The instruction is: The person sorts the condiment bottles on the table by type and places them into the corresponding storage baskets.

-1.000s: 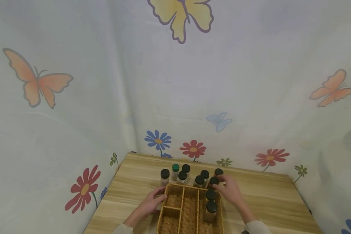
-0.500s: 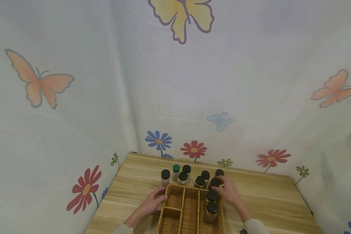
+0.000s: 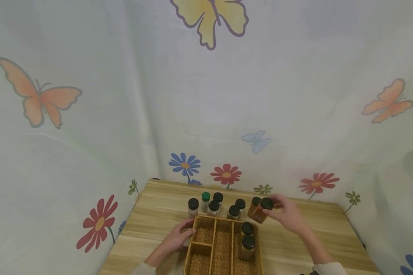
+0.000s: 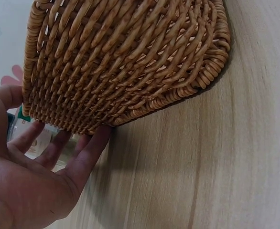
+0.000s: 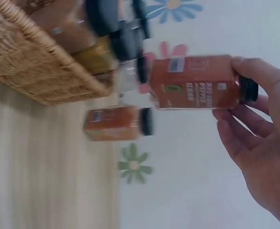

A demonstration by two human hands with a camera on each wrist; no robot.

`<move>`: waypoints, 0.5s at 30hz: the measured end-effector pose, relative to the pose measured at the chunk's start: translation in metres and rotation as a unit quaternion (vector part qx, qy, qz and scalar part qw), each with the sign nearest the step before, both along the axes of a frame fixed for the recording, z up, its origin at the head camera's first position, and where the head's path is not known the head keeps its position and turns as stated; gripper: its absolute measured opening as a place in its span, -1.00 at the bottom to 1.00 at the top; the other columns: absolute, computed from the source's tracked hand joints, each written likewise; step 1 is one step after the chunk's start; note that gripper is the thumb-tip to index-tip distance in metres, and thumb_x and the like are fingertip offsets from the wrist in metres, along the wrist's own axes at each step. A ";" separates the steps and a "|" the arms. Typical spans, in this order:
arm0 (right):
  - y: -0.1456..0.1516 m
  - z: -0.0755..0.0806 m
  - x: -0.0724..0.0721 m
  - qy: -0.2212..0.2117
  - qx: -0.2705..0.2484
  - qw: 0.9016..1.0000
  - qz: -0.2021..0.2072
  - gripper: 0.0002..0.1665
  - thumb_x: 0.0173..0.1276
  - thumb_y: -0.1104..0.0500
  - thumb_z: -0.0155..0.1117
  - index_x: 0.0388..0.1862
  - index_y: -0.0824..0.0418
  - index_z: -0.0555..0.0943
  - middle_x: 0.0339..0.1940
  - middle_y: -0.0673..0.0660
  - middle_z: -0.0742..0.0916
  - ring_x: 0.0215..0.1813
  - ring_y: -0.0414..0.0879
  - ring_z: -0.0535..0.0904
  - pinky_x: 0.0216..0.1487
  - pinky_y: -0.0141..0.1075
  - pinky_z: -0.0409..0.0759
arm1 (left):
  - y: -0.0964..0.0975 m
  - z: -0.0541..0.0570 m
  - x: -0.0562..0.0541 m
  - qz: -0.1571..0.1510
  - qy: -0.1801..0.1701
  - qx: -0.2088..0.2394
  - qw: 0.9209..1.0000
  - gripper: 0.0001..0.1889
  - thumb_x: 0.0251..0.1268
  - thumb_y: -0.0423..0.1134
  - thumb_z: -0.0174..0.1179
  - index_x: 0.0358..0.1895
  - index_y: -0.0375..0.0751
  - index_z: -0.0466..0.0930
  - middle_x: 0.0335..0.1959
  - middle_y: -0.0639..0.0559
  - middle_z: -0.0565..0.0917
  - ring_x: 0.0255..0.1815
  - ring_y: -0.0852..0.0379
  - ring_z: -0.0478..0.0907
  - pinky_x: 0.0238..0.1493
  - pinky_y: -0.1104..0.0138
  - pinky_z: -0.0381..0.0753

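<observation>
My right hand (image 3: 289, 215) pinches a spice jar of red powder (image 5: 195, 83) near its black lid, thumb on one side and fingers on the other. The jar is raised and tilted at the back right of the table, in front of another jar with orange-red contents (image 5: 112, 124) that stands on the wood. My left hand (image 3: 174, 238) grips the back left corner of a divided wicker basket (image 3: 223, 219), and in the left wrist view its fingers (image 4: 94, 148) lie against the woven wall. Two black-lidded jars (image 3: 247, 248) stand in the basket's right compartment.
Behind the basket several more jars stand on the wooden table (image 3: 151, 214): a black-lidded one (image 3: 193, 208) at the left, a slim green-capped one (image 3: 205, 202), and others towards the middle. A fabric wall with printed flowers (image 3: 226, 174) rises along the table's back edge.
My right hand has lifted the red jar from among the back right jars and carried it to the right. The left hand and basket stay in place.
</observation>
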State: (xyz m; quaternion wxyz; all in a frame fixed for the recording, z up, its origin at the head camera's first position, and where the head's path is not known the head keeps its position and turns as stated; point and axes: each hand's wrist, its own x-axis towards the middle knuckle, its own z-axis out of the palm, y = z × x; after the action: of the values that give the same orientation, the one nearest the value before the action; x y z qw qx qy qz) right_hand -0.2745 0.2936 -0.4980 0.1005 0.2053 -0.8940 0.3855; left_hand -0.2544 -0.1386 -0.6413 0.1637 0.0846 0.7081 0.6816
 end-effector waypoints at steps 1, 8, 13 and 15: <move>0.000 0.006 0.005 -0.002 0.009 1.000 0.004 -0.50 0.27 0.07 0.65 0.12 0.22 0.69 -0.11 -0.05 0.79 -0.07 -0.09 0.72 0.03 -0.13 0.75 | 0.000 0.000 0.000 -0.001 0.000 0.001 1.000 -0.37 0.66 -0.15 0.13 0.61 -0.35 0.22 0.55 -0.47 0.29 0.47 -0.48 0.35 -0.05 -0.23 0.77; -0.011 0.024 0.047 -0.005 0.055 0.996 0.073 -0.59 0.27 -0.05 0.64 0.03 -0.02 0.71 -0.18 -0.25 0.76 -0.14 -0.27 0.70 -0.01 -0.20 0.74 | 0.000 -0.001 -0.001 -0.001 -0.003 0.002 1.000 -0.37 0.65 -0.14 0.14 0.61 -0.33 0.23 0.54 -0.44 0.31 0.48 -0.48 0.34 -0.04 -0.22 0.77; -0.020 0.009 0.073 -0.005 0.032 0.993 0.114 -0.63 0.29 0.00 0.63 0.02 -0.06 0.71 -0.14 -0.25 0.77 -0.15 -0.27 0.70 -0.05 -0.25 0.75 | 0.000 -0.001 -0.002 0.002 0.005 -0.005 1.000 -0.37 0.64 -0.15 0.15 0.61 -0.34 0.23 0.53 -0.44 0.33 0.46 -0.47 0.36 -0.05 -0.21 0.77; -0.021 -0.001 0.079 -0.009 0.017 0.992 0.125 -0.63 0.30 0.03 0.63 0.04 -0.04 0.71 -0.12 -0.22 0.78 -0.14 -0.26 0.70 -0.07 -0.26 0.75 | 0.000 -0.001 -0.001 0.004 0.008 -0.005 1.000 -0.37 0.64 -0.16 0.15 0.60 -0.35 0.24 0.52 -0.45 0.33 0.44 -0.46 0.38 -0.07 -0.20 0.78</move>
State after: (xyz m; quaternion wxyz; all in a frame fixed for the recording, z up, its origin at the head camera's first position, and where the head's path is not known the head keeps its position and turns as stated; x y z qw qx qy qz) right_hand -0.1957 0.2728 -0.4985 0.0402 0.3141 -0.8683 0.3817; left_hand -0.2556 -0.1384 -0.6427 0.1560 0.0864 0.7133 0.6778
